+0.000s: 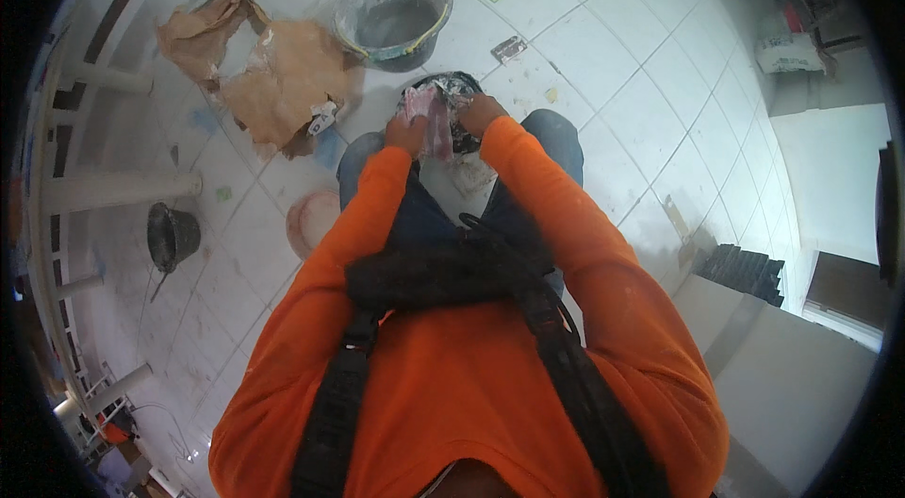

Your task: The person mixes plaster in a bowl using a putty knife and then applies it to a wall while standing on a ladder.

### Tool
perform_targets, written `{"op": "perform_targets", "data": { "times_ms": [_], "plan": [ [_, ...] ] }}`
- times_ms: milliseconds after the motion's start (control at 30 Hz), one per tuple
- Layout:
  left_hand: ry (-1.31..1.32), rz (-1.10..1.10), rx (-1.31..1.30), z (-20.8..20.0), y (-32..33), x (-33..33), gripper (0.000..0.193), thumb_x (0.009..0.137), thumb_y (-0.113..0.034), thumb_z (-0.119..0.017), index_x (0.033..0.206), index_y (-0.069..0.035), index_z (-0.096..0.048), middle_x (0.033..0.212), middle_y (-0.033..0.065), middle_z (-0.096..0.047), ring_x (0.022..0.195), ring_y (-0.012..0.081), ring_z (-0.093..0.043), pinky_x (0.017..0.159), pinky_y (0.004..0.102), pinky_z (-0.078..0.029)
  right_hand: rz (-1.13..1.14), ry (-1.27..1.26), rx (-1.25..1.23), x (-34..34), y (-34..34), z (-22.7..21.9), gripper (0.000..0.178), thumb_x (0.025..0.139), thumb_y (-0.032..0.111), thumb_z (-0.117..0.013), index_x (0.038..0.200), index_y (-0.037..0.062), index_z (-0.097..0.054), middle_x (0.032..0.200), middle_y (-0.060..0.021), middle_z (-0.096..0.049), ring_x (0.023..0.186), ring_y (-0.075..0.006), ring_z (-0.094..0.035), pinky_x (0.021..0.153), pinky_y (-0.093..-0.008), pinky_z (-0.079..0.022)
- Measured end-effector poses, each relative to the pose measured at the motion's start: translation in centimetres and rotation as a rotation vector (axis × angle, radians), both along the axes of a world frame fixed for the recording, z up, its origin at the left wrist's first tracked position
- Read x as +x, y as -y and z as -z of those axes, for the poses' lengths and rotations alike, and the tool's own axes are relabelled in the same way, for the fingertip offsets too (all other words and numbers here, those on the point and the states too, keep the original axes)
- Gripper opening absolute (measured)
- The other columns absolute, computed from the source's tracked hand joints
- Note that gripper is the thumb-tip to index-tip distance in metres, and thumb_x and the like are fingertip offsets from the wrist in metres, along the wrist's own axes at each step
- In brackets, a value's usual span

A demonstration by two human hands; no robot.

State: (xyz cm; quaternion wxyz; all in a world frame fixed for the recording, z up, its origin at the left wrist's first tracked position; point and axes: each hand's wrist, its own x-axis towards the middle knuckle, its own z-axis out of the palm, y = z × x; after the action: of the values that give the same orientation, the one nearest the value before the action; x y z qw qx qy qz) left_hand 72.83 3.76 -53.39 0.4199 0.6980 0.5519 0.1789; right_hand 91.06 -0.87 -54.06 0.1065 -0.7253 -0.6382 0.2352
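Between my knees, a pinkish plastic bag (437, 132) hangs crumpled over a dark, shiny black bucket or bag (458, 81); its exact kind is hard to tell. My left hand (405, 134) is closed on the pinkish plastic at its left side. On the other side my right hand (480, 113) is closed at the dark, glossy edge, its fingertips partly hidden. Just beyond stands a large grey-crusted bucket (396, 15) with grey material inside.
Torn brown paper (283, 83) lies on the tiled floor at far left. A small black bucket (172, 236) rests farther left, and a pinkish basin (313, 223) is beside my left leg. White boards (782, 375) and stacked dark pieces (742, 273) are at right.
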Motion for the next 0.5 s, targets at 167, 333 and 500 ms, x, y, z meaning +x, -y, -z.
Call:
{"op": "perform_targets", "data": {
  "times_ms": [167,333,500],
  "plan": [
    [-0.016,-0.076,-0.052,2.5,-1.5,-2.0,0.045,0.074,-0.035,-0.052,0.084,0.009,-0.059,0.084,0.0298,-0.06,0.082,0.0417,-0.059,0.075,0.0436,-0.044,0.149,-0.25,0.015,-3.9,1.4,-4.8,0.026,0.084,0.023,-0.046,0.093,0.0072,-0.065,0.095,-0.0218,-0.063,0.088,-0.0395,-0.06,0.077,-0.0445,-0.049],
    [0.236,-0.207,-0.152,4.2,-1.9,0.0,0.047,0.073,-0.035,-0.053,0.086,0.01,-0.058,0.084,0.0313,-0.059,0.081,0.0431,-0.059,0.075,0.0441,-0.044,0.028,-0.035,-0.087,-0.1,-0.7,-2.1,0.025,0.085,0.023,-0.046,0.097,0.01,-0.064,0.094,-0.02,-0.063,0.087,-0.037,-0.061,0.077,-0.0435,-0.049],
    [0.138,-0.341,0.14,4.9,-1.9,-1.0,0.044,0.073,-0.032,-0.054,0.085,0.01,-0.058,0.077,0.0263,-0.06,0.074,0.0369,-0.06,0.071,0.0435,-0.044,0.086,-0.253,-0.012,-5.9,5.6,-6.4,0.034,0.086,0.028,-0.045,0.108,0.0074,-0.058,0.104,-0.0219,-0.061,0.093,-0.0379,-0.06,0.079,-0.0446,-0.049]
  ]
}}
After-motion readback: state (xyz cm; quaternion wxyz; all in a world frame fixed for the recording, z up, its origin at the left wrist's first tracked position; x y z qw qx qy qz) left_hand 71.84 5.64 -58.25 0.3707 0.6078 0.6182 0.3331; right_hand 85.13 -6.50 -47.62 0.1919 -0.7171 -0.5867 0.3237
